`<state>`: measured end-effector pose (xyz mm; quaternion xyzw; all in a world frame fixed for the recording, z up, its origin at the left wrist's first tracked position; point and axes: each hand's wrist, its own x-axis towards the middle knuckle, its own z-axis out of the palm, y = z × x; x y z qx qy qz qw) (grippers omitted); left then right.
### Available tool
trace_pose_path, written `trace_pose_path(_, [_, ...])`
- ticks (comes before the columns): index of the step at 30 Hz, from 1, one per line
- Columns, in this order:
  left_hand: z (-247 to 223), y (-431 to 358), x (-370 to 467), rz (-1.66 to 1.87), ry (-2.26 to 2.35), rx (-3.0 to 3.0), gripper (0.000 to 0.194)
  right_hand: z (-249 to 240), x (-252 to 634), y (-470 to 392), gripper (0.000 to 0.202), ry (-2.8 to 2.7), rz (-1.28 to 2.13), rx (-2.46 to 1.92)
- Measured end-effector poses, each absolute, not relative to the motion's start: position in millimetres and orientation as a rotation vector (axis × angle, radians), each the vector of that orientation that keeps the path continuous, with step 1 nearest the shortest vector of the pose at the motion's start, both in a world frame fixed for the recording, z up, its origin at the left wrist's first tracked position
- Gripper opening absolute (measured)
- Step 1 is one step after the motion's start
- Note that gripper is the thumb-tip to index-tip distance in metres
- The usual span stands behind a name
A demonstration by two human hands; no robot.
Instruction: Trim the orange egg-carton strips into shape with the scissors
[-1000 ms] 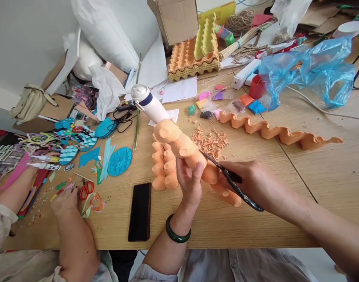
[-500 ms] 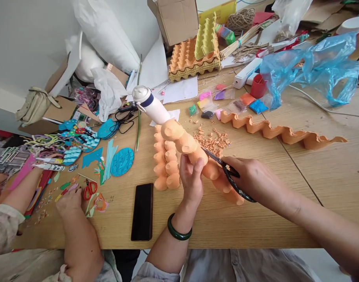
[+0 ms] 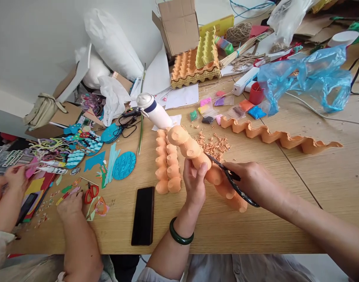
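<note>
My left hand (image 3: 195,184) grips an orange strip of egg-carton cups (image 3: 192,150), which slants from upper left to lower right above the table. Black-handled scissors (image 3: 236,188) are in my right hand (image 3: 248,178), with their blades against the strip's upper edge near my left thumb. Just left of the held strip, two rows of orange cups (image 3: 167,166) lie on the table. Behind the scissors is a pile of orange scraps (image 3: 216,145). Another long orange strip (image 3: 273,136) with a wavy edge rests at the right.
A phone (image 3: 143,215) lies left of my forearm. A white bottle (image 3: 156,111) stands behind the cups. Egg trays (image 3: 186,68) and a blue plastic bag (image 3: 308,78) are farther back. Another person's hand (image 3: 70,205) rests at the left near red scissors (image 3: 91,193).
The whole view has shifted slightly. My hands keep their hold on the strip and scissors. At far left, the other person's other hand has come further into view by the pink paper.
</note>
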<state>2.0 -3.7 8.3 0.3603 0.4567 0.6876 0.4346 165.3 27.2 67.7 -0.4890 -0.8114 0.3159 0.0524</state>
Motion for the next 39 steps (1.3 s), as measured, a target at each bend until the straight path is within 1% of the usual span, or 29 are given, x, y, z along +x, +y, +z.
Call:
trace_pose_path(3, [8,0,2,1.707,1.126,0.835,0.042,62,168,34,0.018,-2.335,1.12,-1.399])
trace_pose_path(5, [9,3,1,1.706,1.084,0.78,0.037,60,170,40,0.024,-2.172,1.378,-1.352])
trace_pose_path(7, [9,6,0,1.699,1.038,0.719,0.033,58,172,48,0.035,-1.94,1.747,-1.308])
trace_pose_path(9, [10,7,-3,1.68,1.002,0.647,0.034,56,174,55,0.039,-1.666,2.066,-1.216])
trace_pose_path(10, [10,7,-4,1.67,0.993,0.607,0.036,55,174,58,0.04,-1.553,2.165,-1.165])
trace_pose_path(12, [12,7,-5,1.66,0.989,0.532,0.038,52,175,63,0.043,-1.419,2.24,-1.118])
trace_pose_path(14, [14,7,-6,1.657,0.989,0.483,0.038,50,176,65,0.047,-1.445,2.207,-1.124])
trace_pose_path(19, [18,9,-8,1.645,0.964,0.444,0.037,53,177,65,0.055,-1.797,1.899,-1.047])
trace_pose_path(21, [20,9,-9,1.633,0.983,0.447,0.039,55,178,65,0.056,-1.857,1.846,-1.09])
trace_pose_path(26, [19,9,-13,1.589,1.023,0.508,0.039,56,178,64,0.054,-1.9,1.848,-1.198])
trace_pose_path(31, [16,8,-15,1.556,1.027,0.63,0.033,51,180,62,0.049,-1.975,1.748,-1.176])
trace_pose_path(35, [19,7,-16,1.544,1.075,0.739,0.035,48,183,63,0.049,-1.97,1.717,-1.147])
trace_pose_path(39, [26,5,-17,1.521,1.09,0.822,0.033,51,186,63,0.044,-2.011,1.677,-1.16])
